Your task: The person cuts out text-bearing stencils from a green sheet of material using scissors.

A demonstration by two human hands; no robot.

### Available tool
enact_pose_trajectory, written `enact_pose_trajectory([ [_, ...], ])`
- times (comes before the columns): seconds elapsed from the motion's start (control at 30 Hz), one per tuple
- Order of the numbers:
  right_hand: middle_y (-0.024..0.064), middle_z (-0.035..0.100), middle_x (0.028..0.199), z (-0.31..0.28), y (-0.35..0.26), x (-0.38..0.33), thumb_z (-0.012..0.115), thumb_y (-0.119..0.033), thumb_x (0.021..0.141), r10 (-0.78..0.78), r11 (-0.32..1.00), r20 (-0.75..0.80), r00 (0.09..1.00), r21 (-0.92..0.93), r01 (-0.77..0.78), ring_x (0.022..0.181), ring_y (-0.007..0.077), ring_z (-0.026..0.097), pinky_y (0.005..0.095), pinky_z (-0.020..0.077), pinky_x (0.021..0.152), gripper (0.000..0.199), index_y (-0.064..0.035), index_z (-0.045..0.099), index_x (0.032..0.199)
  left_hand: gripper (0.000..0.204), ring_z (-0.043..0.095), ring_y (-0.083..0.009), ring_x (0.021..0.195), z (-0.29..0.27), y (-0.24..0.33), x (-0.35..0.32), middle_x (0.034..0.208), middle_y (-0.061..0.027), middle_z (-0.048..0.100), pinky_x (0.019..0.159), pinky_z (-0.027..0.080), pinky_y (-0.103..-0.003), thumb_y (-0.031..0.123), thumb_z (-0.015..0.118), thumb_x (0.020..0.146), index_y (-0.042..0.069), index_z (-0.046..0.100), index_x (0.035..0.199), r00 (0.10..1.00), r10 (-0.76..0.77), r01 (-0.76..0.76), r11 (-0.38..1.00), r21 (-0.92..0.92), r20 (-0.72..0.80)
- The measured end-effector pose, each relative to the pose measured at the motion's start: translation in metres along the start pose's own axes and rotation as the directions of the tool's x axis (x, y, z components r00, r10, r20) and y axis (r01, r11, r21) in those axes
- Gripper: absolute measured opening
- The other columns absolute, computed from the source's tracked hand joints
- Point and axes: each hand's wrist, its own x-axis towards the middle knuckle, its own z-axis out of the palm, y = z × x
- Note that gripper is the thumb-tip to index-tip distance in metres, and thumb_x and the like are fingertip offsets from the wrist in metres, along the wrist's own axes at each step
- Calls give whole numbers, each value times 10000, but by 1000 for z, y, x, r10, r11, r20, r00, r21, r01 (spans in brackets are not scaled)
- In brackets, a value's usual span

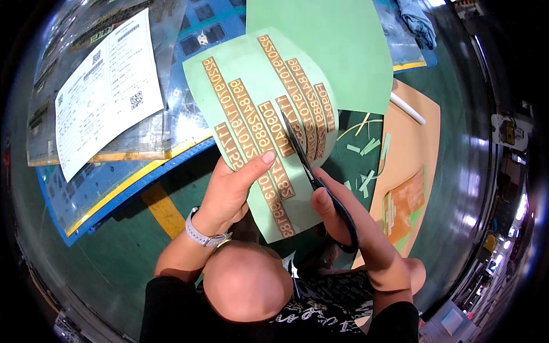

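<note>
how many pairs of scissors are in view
1: black-handled metal scissors in the right hand, blades at the pale green sheet with brown lettered strips that the left hand holds. Others may be hidden.

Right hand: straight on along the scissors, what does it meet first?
Likely the pale green sheet: the scissors in the right hand already overlap it, pointing up and left among its brown raised strips. Exact depth between hand and sheet is unclear.
</note>
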Motion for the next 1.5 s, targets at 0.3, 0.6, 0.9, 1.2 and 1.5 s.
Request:
enact_pose_trajectory([
  [0.3,123,486,593,3,7,0,490,-439,923,-107,993,-118,987,-57,101,536,153,435,311,393,513,436,-18,481,1037,362,577,-167,999,7,4,1,1128,-88,585,843,475,-299,57,589,865,-13,487,1205,999,-20,21,1000,-22,35],
  [0.6,-36,412,465,-1,-6,-31,603,-360,872,97,977,-40,995,195,-87,388,67,330,234,236,381,320,-82,552,1021,405,547,-133,1013,-9,26,-24,1130,-61,583,855,462,-297,129,637,846,1,514,1210,980,-72,33,979,203,185],
  [0.9,-18,437,544,-40,21,-112,283,-493,924,-158,987,-359,920,-74,141,404,84,356,231,263,379,489,-67,522,956,518,485,-163,1116,72,-12,-5,1215,-95,525,966,388,-319,234,631,858,-20,432,1263,854,99,-142,989,46,511],
  [1.2,62,602,790,-117,80,-178,511,-263,905,-34,999,-331,943,-13,32,670,172,540,326,422,613,288,-58,511,1108,366,600,-228,974,181,-59,19,1072,-139,609,824,501,-353,150,588,882,-11,495,1197,846,-234,-72,841,536,480],
  [1.5,147,481,646,-136,218,-272,518,-323,926,-106,969,-635,765,107,223,576,323,495,386,414,584,303,-44,406,888,360,577,-192,1021,291,-224,14,1132,-99,575,863,484,-319,82,580,881,18,466,1215,790,-525,182,693,697,315],
])
